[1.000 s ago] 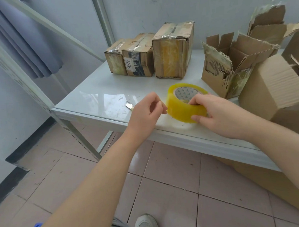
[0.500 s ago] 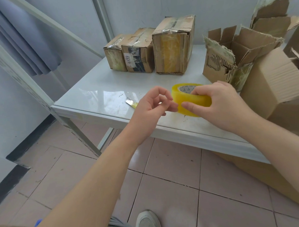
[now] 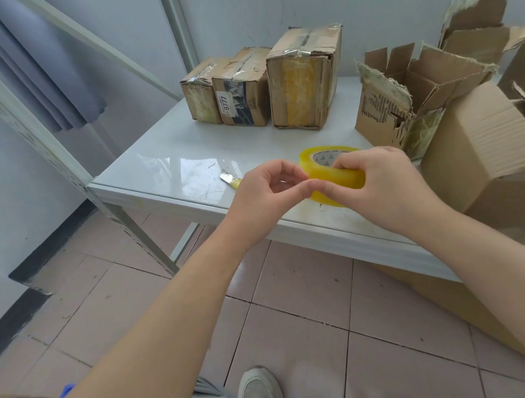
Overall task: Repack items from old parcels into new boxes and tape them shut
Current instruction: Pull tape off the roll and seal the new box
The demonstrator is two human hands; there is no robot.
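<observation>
A yellow tape roll is held just above the front of the white table. My right hand grips the roll, fingers curled over its top and thumb under its near side. My left hand is at the roll's left edge, thumb and forefinger curled into a ring and pinching at the tape's rim. Whether a tape end is caught there I cannot tell. A plain new cardboard box stands at the right. A torn, open old parcel sits behind it.
Three taped old parcels stand in a row at the table's back. A small knife blade lies on the table left of my hands. More torn cardboard is stacked at the back right. Slanted shelf frame bars run at the left.
The roll has been turned flatter and brought slightly nearer. My left fingers went from pinching at the roll's side to a ring shape at its left rim. The view tilted down a little.
</observation>
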